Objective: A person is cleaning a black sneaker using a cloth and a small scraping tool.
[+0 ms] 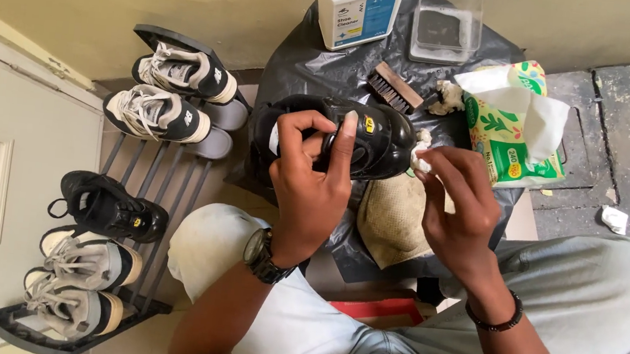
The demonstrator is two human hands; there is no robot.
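Note:
A glossy black shoe (385, 141) rests in the middle of the view over a black plastic sheet (303, 66). My left hand (311, 173), a watch on its wrist, grips the shoe from the near side, fingers curled over its top. My right hand (460, 204), with a dark bead bracelet, pinches a small white wad of tissue (419, 158) and presses it against the shoe's right end. A tan cloth (392, 220) lies on my lap under the shoe.
A white cleaner jug (356, 6), a clear plastic tub (446, 25), a wooden brush (393, 88) and a green tissue pack (515, 128) sit on the sheet. At left a shoe rack (166, 185) holds several pairs. A beige wall lies beyond.

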